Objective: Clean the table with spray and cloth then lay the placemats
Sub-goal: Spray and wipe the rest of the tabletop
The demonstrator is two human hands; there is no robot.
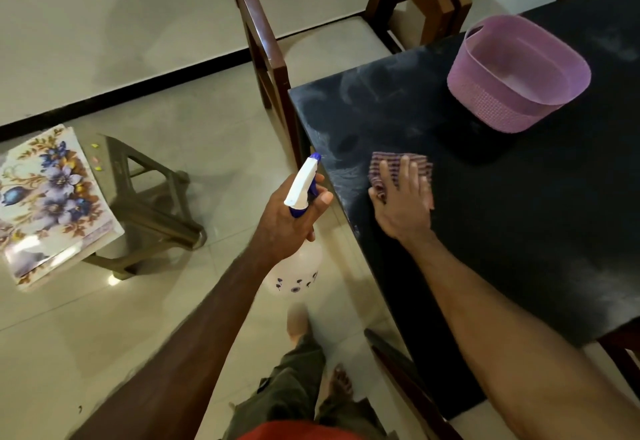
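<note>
Cloth (401,169) is being pressed flat under my right hand (403,202) while my left hand (287,221) is gripping the spray bottle (299,231) beside it, and I am risking shoving the basket (516,75) beyond my fingers along the worktop (519,214).

One spray bottle (298,231), one cloth (415,165), one basket (512,107), one stool (152,204), two hands.

A home dining room: a dark table (519,214) with wooden cushioned chairs (311,41) at its edges, on a pale tiled floor (104,41).
</note>
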